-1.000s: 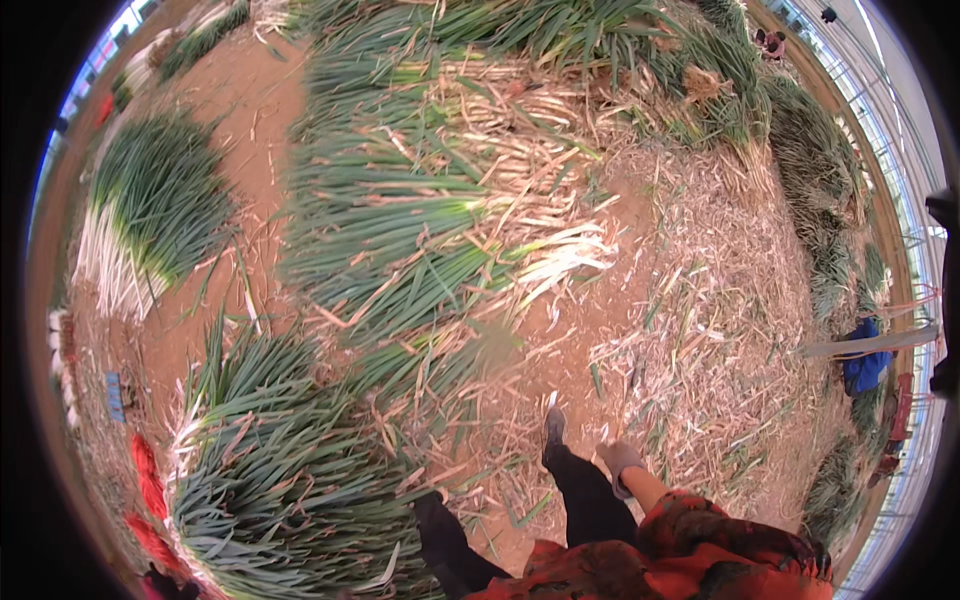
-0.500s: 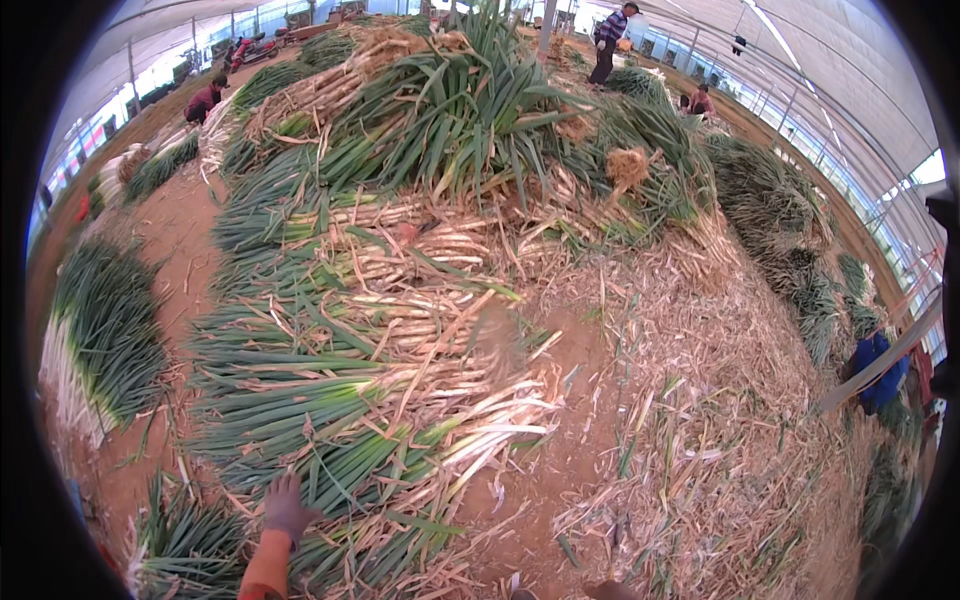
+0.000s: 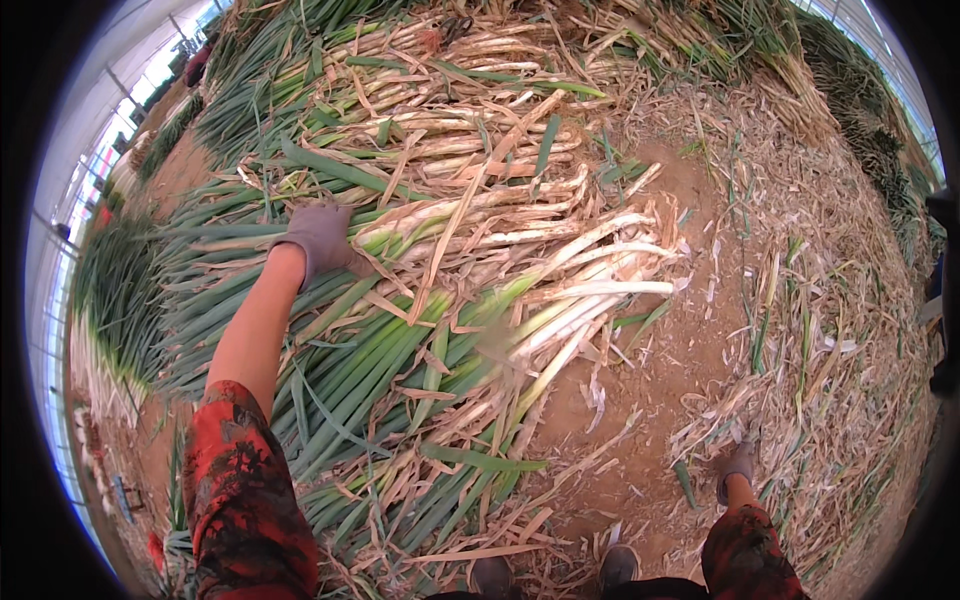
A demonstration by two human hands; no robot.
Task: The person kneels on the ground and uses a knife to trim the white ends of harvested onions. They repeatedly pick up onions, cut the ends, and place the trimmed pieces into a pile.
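My left hand, in a grey glove, reaches far out and presses down on a pile of long leeks lying on the ground; its fingers curl around some stalks where the green leaves turn white. The leeks lie with green tops to the left and white ends to the right. My right hand, also gloved, hangs low at the lower right above dry husks, holding nothing, its fingers hard to make out. Red patterned sleeves cover both upper arms.
Bare brown soil lies right of the pile, with dry leek trimmings strewn beyond it. More leek heaps stretch to the back, and another row at far left. My shoes show at the bottom edge.
The view has dropped and closed in on the leek pile. My left hand has stretched forward from the lower left onto the stalks, and my right hand has come into view.
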